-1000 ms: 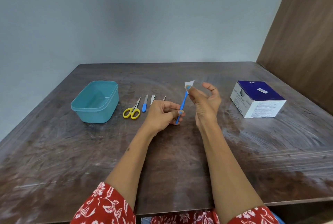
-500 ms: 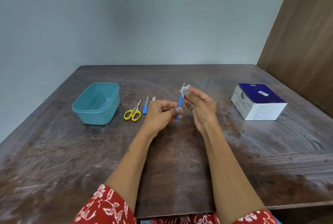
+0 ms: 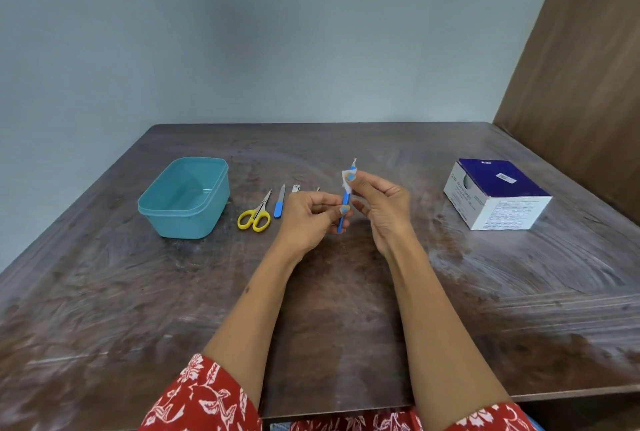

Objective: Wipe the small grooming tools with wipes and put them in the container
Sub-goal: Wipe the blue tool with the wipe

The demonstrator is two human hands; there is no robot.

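Where readable, box (image 3: 498,193) label says "BD".

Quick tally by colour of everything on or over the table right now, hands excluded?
Teal: 1, the container.
Yellow-handled: 1, the scissors.
Blue-handled: 2, the nail file lying on the table and the tool held in both hands.
Bare metal: 2, the clippers and a small tip, both mostly hidden by the left hand.
White: 1, the wipe pinched by the right hand.
Blue-and-white: 1, the box.
Total: 8.
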